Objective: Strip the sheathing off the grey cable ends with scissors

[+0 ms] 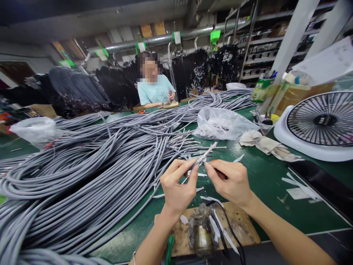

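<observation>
My left hand (179, 184) pinches a grey cable near its stripped end (210, 149), where white strands or wrapping stick out and point up to the right. The thumb and forefinger of my right hand (231, 180) are closed at the base of the white part, beside the left fingertips. Just what those right fingers grip is too small to make out. Below my hands, a wooden board (180, 241) bears a small brass-coloured motor-like device (202, 233) wrapped in clear plastic, with black cords and white strips about it.
Long bundles of grey cables (91, 180) cover the left of the green table (264, 184). A plastic bag (220, 123), a cloth glove (271, 147), a fan (325, 121) and a dark tablet-like panel (322, 187) lie rightward. A co-worker (156, 90) sits across.
</observation>
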Motion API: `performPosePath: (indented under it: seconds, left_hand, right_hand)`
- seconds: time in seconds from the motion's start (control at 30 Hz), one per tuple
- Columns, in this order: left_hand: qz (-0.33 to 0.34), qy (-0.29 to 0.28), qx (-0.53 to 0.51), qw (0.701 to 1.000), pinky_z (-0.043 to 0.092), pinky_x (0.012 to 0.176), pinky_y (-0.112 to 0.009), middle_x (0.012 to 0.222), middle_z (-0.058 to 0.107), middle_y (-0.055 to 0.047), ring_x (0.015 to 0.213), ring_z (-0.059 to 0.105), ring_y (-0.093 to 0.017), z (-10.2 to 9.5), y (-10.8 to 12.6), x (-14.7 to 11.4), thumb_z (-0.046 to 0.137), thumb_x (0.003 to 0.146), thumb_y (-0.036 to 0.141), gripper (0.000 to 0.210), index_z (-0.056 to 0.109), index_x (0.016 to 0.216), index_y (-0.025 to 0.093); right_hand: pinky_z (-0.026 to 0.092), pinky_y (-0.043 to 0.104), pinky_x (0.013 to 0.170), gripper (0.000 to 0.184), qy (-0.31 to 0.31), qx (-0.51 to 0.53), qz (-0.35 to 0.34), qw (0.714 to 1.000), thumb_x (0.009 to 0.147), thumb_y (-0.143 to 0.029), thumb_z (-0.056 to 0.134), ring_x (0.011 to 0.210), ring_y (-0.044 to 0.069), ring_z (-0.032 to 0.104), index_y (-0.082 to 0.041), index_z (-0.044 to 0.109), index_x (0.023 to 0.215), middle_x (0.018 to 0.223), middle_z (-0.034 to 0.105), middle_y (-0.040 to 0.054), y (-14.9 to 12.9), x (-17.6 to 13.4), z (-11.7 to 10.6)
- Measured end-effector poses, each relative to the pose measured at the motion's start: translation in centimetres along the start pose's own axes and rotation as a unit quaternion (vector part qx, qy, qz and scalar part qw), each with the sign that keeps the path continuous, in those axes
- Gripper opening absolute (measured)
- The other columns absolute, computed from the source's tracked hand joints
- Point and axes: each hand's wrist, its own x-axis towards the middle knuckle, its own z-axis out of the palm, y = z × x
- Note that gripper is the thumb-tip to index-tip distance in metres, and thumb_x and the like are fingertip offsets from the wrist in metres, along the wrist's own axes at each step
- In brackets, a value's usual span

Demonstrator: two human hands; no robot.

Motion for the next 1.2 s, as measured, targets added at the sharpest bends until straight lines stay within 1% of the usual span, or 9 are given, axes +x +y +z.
performPosePath:
  seconds: [0.2,0.33,0.4,0.47,0.57,0.63,0.83,0.97,1.2]
  left_hand:
    - [-0.001,-0.003,-0.009,1.000,0.041,0.053,-0.021,0.067,0.059,0.000,0.055,0.048,-0.008,0.02,0.15,-0.10,0.061,0.074,0.014,0.016,0.068,0.088,0.017]
    - [0.000,-0.024,-0.019,1.000,0.040,0.051,-0.020,0.065,0.058,-0.001,0.053,0.047,-0.008,0.00,0.22,-0.09,0.060,0.074,0.015,0.016,0.069,0.087,0.017]
    - [-0.003,-0.029,-0.022,0.999,0.039,0.049,-0.020,0.064,0.058,0.000,0.051,0.045,-0.007,0.01,0.24,-0.03,0.060,0.074,0.015,0.016,0.069,0.087,0.016]
    - [-0.014,-0.031,-0.026,0.999,0.036,0.046,-0.020,0.061,0.056,0.000,0.049,0.043,-0.007,0.04,0.25,0.05,0.060,0.074,0.017,0.015,0.070,0.085,0.016]
    - [-0.036,-0.042,-0.038,0.998,0.032,0.041,-0.020,0.058,0.053,0.001,0.045,0.040,-0.006,0.09,0.20,0.12,0.060,0.074,0.018,0.014,0.070,0.083,0.014]
    - [-0.039,-0.035,-0.040,0.998,0.030,0.040,-0.020,0.057,0.052,0.001,0.044,0.039,-0.006,0.10,0.10,0.09,0.061,0.074,0.019,0.013,0.070,0.081,0.014]
    - [0.001,0.027,0.014,1.000,0.034,0.045,-0.020,0.058,0.051,0.002,0.048,0.040,-0.007,-0.14,-0.17,-0.08,0.061,0.072,0.013,0.015,0.069,0.085,0.016]
    - [0.029,0.028,0.024,0.999,0.035,0.046,-0.019,0.059,0.052,0.002,0.049,0.040,-0.006,-0.19,-0.03,-0.14,0.062,0.071,0.010,0.016,0.069,0.085,0.014]
    - [0.029,0.026,0.028,0.999,0.037,0.046,-0.019,0.061,0.054,0.002,0.048,0.042,-0.006,-0.09,0.14,-0.29,0.061,0.071,0.011,0.017,0.069,0.086,0.016]
  right_hand:
    - [0.027,0.021,0.045,0.029,-0.027,0.057,0.040,0.997,0.083,-0.023,0.048,0.040,0.006,0.032,-0.015,0.060,0.059,0.046,0.042,-0.0037,-0.05,0.21,-0.28]
    - [0.026,0.021,0.042,0.034,-0.068,0.138,0.119,0.981,0.084,-0.030,0.047,0.041,0.006,0.031,-0.015,0.057,0.056,0.046,0.040,-0.0035,0.07,0.24,-0.15]
    - [0.025,0.021,0.040,0.035,-0.073,0.170,0.146,0.972,0.085,-0.031,0.046,0.041,0.006,0.032,-0.015,0.056,0.055,0.046,0.041,-0.0033,0.08,0.12,0.07]
    - [0.025,0.020,0.040,0.032,-0.043,0.153,0.116,0.980,0.084,-0.027,0.048,0.040,0.006,0.031,-0.014,0.056,0.055,0.045,0.039,-0.0040,0.03,-0.04,0.33]
    - [0.027,0.020,0.043,0.023,0.030,0.082,0.006,0.996,0.080,-0.017,0.052,0.039,0.005,0.032,-0.014,0.058,0.057,0.044,0.040,-0.0046,-0.09,-0.19,0.60]
    - [0.030,0.019,0.044,0.020,0.053,0.049,-0.043,0.996,0.079,-0.013,0.053,0.040,0.005,0.035,-0.014,0.059,0.059,0.046,0.044,-0.0042,-0.13,-0.14,0.61]
    - [0.028,0.021,0.044,0.019,0.044,-0.002,-0.028,0.999,0.080,-0.014,0.052,0.040,0.006,0.035,-0.014,0.059,0.063,0.046,0.045,-0.0038,-0.14,0.26,0.00]
    - [0.030,0.020,0.044,0.019,0.035,0.007,-0.045,0.998,0.081,-0.014,0.051,0.040,0.005,0.036,-0.013,0.060,0.064,0.047,0.048,-0.0032,-0.15,0.25,-0.07]
    - [0.031,0.020,0.045,0.021,0.017,-0.004,-0.040,0.999,0.081,-0.016,0.050,0.039,0.006,0.037,-0.014,0.060,0.063,0.048,0.049,-0.0032,-0.09,0.01,0.20]
